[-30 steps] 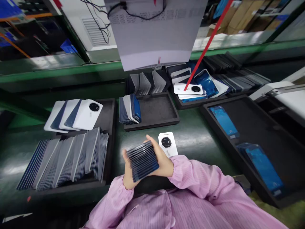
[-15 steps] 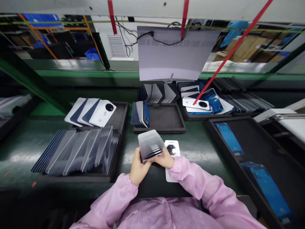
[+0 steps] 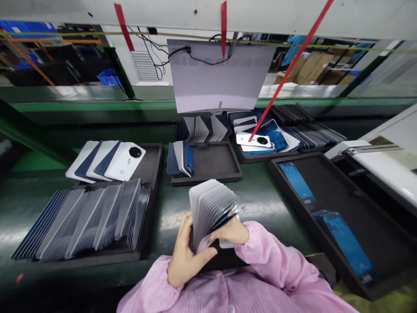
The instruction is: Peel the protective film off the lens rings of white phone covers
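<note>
A fanned stack of thin grey phone back covers (image 3: 210,208) is between my hands above the green bench. My left hand (image 3: 189,256) supports its left side, fingers against the stack and thumb stretched out below it. At the lower right, my right hand (image 3: 230,232) grips the stack's edge; some of its fingers are hidden. Under my right hand, a white phone cover (image 3: 225,244) lies on the bench, mostly covered.
On the left, a black tray (image 3: 152,163) holds rows of grey covers (image 3: 91,221) and several white and blue ones (image 3: 125,161). A smaller tray (image 3: 216,161) stands ahead. The right tray (image 3: 348,200) carries blue film pieces (image 3: 348,245). A monitor (image 3: 221,80) stands behind.
The stack has spread into a wider fan. My left thumb has come away from it and stretched out. The view has shifted right, so the surroundings appear farther left.
</note>
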### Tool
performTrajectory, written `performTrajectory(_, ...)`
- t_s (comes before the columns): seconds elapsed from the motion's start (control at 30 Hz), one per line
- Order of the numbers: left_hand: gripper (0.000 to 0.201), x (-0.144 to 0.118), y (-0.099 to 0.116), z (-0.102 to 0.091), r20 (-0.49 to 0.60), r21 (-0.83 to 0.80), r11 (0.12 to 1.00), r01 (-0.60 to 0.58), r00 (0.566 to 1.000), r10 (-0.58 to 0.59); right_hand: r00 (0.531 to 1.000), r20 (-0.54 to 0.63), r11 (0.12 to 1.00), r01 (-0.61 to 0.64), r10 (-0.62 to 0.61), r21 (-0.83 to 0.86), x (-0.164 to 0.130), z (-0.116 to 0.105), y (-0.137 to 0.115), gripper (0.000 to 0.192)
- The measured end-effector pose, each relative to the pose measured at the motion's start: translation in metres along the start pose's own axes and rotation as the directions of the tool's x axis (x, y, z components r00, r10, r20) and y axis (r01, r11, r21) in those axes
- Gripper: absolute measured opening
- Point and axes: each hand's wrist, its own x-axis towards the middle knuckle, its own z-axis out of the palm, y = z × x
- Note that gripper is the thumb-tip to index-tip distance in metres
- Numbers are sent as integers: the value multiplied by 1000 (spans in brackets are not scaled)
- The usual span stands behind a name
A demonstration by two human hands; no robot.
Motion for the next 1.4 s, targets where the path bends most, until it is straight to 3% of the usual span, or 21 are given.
performTrajectory(0.07,63,3,4,2,88,-259,959,115,992,-95,1000,-7,992,2,-1,128,2,-3,-4,51)
performTrajectory(0.17,64,9,6,9,199,-530,765,365,931,-306,1000,-19,970,-19,24,244,6,-8,-4,53)
performTrajectory(0.27,64,15,9,16,392,-567,567,597,802,-451,999,-11,985,-40,43,168,8,-17,-4,48)
performTrajectory(0.33,62,19,12,19,457,-532,532,659,752,-474,999,-13,992,-46,48,118,8,-25,-8,44)
performTrajectory(0.5,44,25,14,22,431,-449,631,633,772,-468,999,-34,998,-18,16,-61,7,-39,-19,48)
performTrajectory(0.63,43,25,8,23,404,-404,702,586,803,-438,996,-82,993,-23,32,112,3,-40,-13,46)
performTrajectory(0.77,53,26,6,21,469,-466,610,641,763,-444,990,-88,945,-75,108,317,1,-43,-4,52)
performTrajectory(0.87,58,28,10,21,494,-515,499,697,717,-491,987,-83,918,-97,139,384,2,-46,0,52)
performTrajectory(0.93,58,30,12,21,478,-533,480,697,716,-509,986,-74,907,-110,152,406,2,-49,2,48)
performTrajectory(1.17,56,26,13,23,452,-562,484,671,739,-500,979,-38,881,-161,199,444,1,-54,5,47)
performTrajectory(1.3,58,23,11,25,426,-528,534,661,749,-506,980,-75,893,-137,186,429,0,-52,4,48)
performTrajectory(1.4,56,20,5,28,371,-526,584,619,784,-497,981,-97,903,-114,168,415,0,-51,3,48)
